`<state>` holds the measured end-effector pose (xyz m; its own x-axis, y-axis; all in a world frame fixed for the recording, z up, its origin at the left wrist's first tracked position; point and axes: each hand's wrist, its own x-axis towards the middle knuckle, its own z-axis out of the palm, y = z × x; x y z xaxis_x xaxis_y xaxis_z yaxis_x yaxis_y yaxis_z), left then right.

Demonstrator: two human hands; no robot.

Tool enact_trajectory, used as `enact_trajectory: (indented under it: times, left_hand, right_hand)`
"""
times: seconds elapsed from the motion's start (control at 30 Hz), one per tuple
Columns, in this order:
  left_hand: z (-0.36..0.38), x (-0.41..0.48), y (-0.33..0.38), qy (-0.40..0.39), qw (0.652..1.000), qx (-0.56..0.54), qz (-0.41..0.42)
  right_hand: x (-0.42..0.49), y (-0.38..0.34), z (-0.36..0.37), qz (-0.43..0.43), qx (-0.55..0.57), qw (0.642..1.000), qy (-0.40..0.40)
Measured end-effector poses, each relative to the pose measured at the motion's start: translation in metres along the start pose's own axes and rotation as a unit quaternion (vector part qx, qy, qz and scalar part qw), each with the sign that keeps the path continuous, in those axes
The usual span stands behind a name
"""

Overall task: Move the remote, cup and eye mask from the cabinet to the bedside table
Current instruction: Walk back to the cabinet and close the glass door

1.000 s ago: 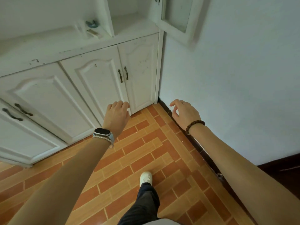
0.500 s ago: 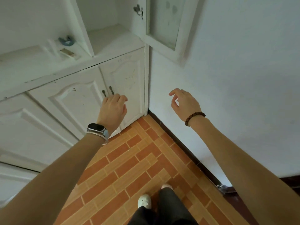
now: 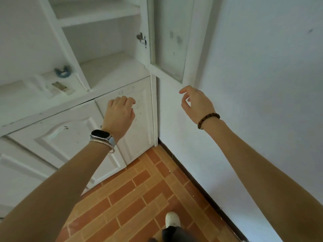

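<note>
Step in hand, as judged: the approach to the white wooden cabinet (image 3: 73, 137), ahead of the first pick-up. No task item has been taken.

Location of items: the small white remote with a tan face (image 3: 61, 87) lies flat on the cabinet's open ledge (image 3: 26, 102), left of the upright divider. The blue eye mask (image 3: 62, 72) lies just behind it, nearer the back wall. A pale shape sits beside the remote, but whether it is the cup cannot be told. The bedside table is not in view.

Hands: the left hand (image 3: 120, 114), with a watch at the wrist, is raised in front of the lower cabinet door, back of hand up and fingers loosely curled. Its grip is empty. The right hand (image 3: 195, 103), with a bead bracelet at the wrist, hangs below the open glass-paned door (image 3: 167, 41), fingers relaxed and thumb apart from forefinger. It too holds nothing.

Next move, as judged: the left hand must travel up and leftward over the ledge edge to the remote or mask, both well apart from it now.
</note>
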<state>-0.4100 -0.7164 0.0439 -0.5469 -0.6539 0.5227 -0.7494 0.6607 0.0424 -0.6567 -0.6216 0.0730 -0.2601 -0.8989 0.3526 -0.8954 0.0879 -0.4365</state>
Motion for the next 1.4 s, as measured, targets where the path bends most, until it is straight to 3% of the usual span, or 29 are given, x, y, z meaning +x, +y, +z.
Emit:
enact_trajectory:
  times: [0.5,0.83,1.1,1.4]
  left_hand:
    - [-0.053,0.183,0.041,0.137,0.983,-0.007,0.121]
    - [-0.094,0.295,0.094,0.260,0.922,-0.010,0.287]
    - [-0.097,0.343,0.119,0.218,0.902,0.085,0.363]
    - [-0.092,0.355,0.120,0.204,0.896,0.155,0.363]
  right_hand:
    - [0.145,-0.018,-0.156,-0.048,0.068,0.974,0.211]
    - [0.216,-0.027,-0.238,-0.037,0.175,0.939,0.295]
    - [0.274,-0.034,-0.270,-0.046,0.184,0.949,0.254]
    - [0.298,-0.048,-0.275,-0.065,0.288,0.925,0.237]
